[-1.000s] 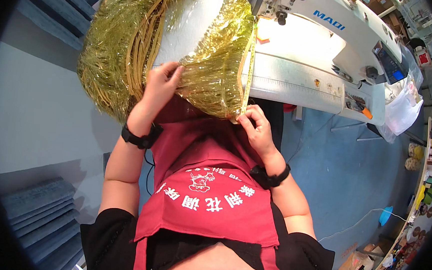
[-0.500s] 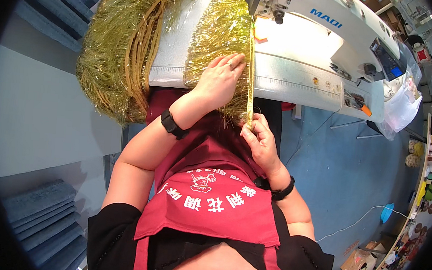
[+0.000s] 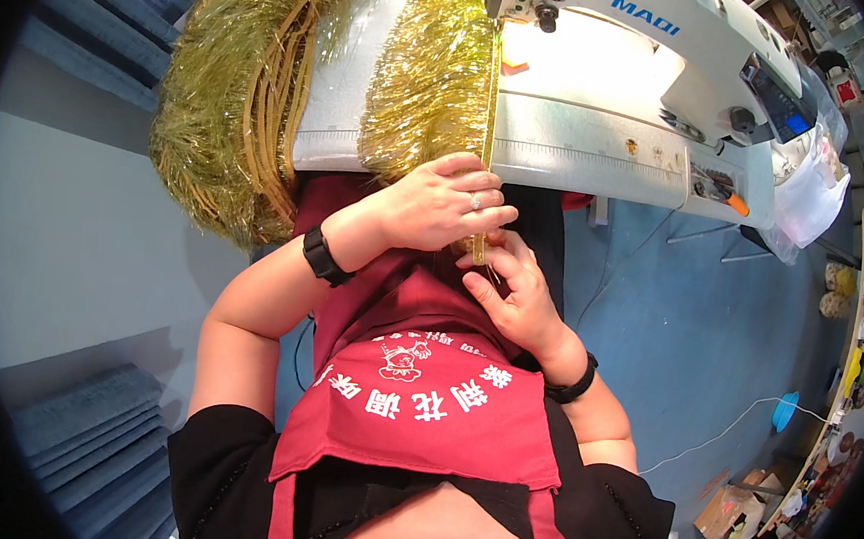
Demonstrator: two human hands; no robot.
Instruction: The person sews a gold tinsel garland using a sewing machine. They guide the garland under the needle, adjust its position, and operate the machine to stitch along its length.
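Note:
A gold tinsel fringe (image 3: 419, 98) hangs over the near edge of the sewing table, its narrow gold band (image 3: 489, 123) running straight down from under the machine head. My left hand (image 3: 441, 208) lies across the lower part of this fringe, fingers curled over the band and thumb hidden. Just below and to the right, my right hand (image 3: 518, 301) is at the band's lower end. Its fingers touch the band from behind, while its thumb stands apart from it.
A white sewing machine (image 3: 659, 30) stands over the lit table (image 3: 581, 150). More gold tinsel (image 3: 202, 123) is heaped at the left. A tool tray (image 3: 713, 189) with an orange-handled tool and a white plastic bag (image 3: 807, 201) are at the right.
My left hand has slid down and right from the fringe onto the band. My right thumb has come away from the band it was pinching. The view has shifted slightly.

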